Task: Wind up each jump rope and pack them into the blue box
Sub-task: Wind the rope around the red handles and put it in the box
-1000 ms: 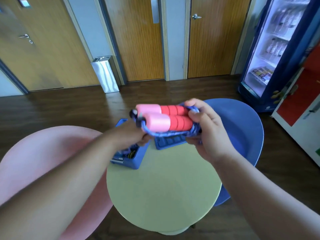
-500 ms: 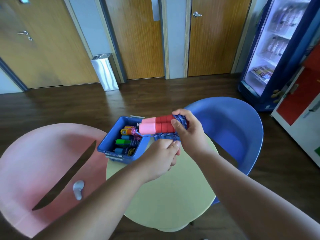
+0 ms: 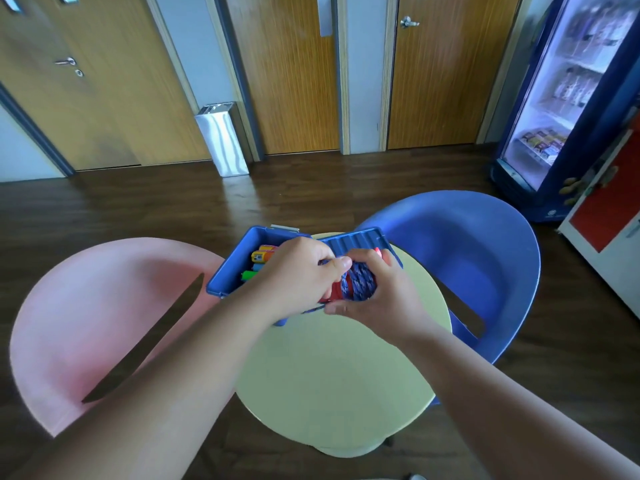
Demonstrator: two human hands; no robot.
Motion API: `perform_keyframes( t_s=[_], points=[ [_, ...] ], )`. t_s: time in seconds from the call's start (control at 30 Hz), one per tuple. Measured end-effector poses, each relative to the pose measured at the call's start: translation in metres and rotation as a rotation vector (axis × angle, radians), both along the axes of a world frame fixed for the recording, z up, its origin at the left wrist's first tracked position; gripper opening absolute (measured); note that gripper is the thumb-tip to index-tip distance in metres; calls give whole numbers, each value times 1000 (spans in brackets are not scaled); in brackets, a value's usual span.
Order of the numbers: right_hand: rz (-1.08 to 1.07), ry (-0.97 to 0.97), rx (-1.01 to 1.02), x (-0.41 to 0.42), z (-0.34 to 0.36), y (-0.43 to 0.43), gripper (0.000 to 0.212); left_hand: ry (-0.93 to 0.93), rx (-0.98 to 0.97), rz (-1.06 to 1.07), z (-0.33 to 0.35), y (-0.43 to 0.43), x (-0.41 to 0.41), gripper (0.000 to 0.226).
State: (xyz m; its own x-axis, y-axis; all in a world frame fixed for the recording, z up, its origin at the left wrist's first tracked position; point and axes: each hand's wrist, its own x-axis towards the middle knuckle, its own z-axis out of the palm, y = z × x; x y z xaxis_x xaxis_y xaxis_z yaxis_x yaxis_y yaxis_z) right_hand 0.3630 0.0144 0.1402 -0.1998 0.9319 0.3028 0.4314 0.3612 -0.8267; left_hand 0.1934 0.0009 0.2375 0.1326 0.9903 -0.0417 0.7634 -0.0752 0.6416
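Lower now, both hands [image 3: 346, 282] round rope [image 3: 358, 284]

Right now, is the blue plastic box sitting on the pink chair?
No, the blue plastic box sits on the round pale-yellow table, between the pink chair and the blue chair.

One camera only, on person's head. Looks forward and down. Wide view, edges bend. Both bare forearms reach in from bottom. Round pale yellow-green counter [image 3: 332, 375] close below, in middle. Pink round chair [image 3: 86, 323] at left, blue round chair [image 3: 485, 258] at right. Farther off: dark wood floor [image 3: 138, 209], brown wooden doors [image 3: 291, 74] along top. No second view to share.
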Motion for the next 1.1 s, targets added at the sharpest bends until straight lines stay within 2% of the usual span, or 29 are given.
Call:
perform_keyframes(
  t_s=[0.1,0.27,0.4,0.47,0.57,0.73,0.83,0.93,1.1],
  points=[
    [-50,17,15,2,5,-3,58,-13,33,5,-1,3,-1,42],
    [43,64,22,14,10,-9,45,-11,148,21,-3,14,-25,34],
    [19,132,-14,19,14,-14,43,-195,59,-35,-1,14,-44,16],
    [25,230,-38,22,17,-17,43,-260,29,-15,-5,13,-52,11],
    [73,337,-78,25,18,-19,42,-288,37,38,-13,10,-59,12],
    [111,391,-95,24,22,-24,40,-278,67,33,-20,2,-68,28],
    [129,470,-138,22,25,-27,38,-334,75,58,-23,-2,-72,21],
    [140,522,-166,22,28,-29,36,-436,52,103,-27,-8,-74,14],
    [123,550,-179,19,32,-29,35,-807,-120,218,-35,-16,-75,16]
  ],
)
